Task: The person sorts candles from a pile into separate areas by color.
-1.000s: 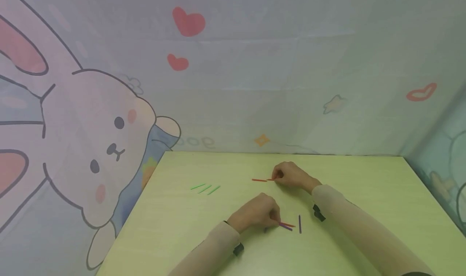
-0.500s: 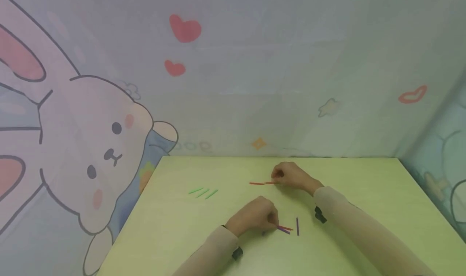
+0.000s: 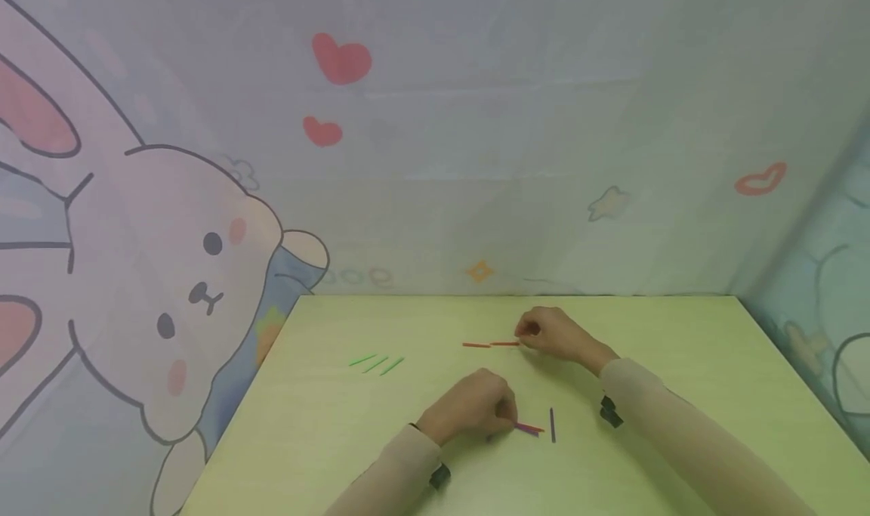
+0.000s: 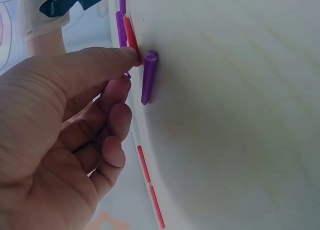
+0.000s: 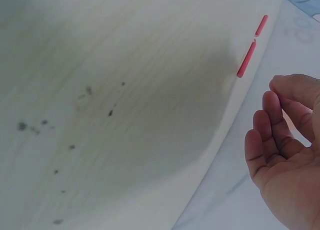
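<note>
My left hand (image 3: 472, 406) pinches a thin red stick (image 4: 131, 33) between thumb and fingers, low over the table. A purple stick (image 4: 121, 27) lies alongside it and passes behind the thumb; whether it is gripped too is unclear. Another purple stick (image 4: 149, 78) is close by the fingertips, and one more purple stick (image 3: 552, 425) lies to the right. Near the back, my right hand (image 3: 557, 335) has loosely bent fingers and holds nothing. Just left of its fingertips, two red sticks (image 5: 246, 59) lie end to end, apart from the hand in the right wrist view.
Several green sticks (image 3: 374, 364) lie slanted on the left of the pale yellow-green table (image 3: 646, 327). Behind the table's far edge stands a cloth backdrop (image 3: 435, 199) printed with a rabbit and hearts.
My right hand has let go of the right-hand red stick and drawn slightly right. My left hand stays almost in place. The head view has shifted a little.
</note>
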`<move>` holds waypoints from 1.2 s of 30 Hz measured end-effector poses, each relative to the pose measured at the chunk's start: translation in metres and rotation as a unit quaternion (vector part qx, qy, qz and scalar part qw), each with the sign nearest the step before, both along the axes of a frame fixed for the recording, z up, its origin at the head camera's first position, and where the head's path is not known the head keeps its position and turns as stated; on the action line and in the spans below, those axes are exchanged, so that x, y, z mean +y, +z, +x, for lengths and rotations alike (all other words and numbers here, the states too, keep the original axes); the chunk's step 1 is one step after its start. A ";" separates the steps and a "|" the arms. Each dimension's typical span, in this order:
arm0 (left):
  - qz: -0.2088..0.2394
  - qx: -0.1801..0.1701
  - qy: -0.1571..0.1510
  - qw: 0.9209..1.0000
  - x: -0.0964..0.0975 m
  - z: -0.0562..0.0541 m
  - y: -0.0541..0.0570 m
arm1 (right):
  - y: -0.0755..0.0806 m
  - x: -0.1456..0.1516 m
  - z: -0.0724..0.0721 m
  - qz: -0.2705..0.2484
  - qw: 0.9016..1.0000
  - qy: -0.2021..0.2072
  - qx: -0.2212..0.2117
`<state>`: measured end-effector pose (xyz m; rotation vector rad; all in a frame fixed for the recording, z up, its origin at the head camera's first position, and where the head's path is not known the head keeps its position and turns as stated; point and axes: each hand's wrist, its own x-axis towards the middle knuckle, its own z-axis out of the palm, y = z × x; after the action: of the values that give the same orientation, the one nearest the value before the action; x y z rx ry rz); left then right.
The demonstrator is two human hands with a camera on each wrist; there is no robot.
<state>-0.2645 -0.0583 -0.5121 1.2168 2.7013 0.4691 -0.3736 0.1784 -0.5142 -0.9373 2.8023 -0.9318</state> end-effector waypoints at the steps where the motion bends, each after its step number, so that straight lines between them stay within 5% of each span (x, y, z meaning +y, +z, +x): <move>1: 0.001 0.004 -0.002 1.000 0.000 0.000 0.000 | 0.000 0.002 0.002 -0.003 1.000 -0.002 0.000; 7: 0.010 0.032 -0.005 0.999 -0.007 -0.007 0.005 | 0.002 0.012 0.016 -0.010 1.000 -0.011 0.006; 20: 0.044 0.020 0.037 0.998 -0.021 -0.031 0.016 | 0.015 0.035 0.042 -0.026 0.999 -0.014 0.033; 27: 0.051 0.015 0.069 0.996 -0.030 -0.037 0.017 | 0.011 0.046 0.062 -0.024 0.999 -0.023 0.005; 36: 0.070 0.012 0.091 0.993 -0.041 -0.048 0.020 | -0.003 0.058 0.096 -0.022 0.997 0.052 -0.044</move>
<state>-0.3127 -0.0996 -0.4919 1.0158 2.8573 0.6828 -0.2781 0.2360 -0.5171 -1.0101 2.6426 -0.9993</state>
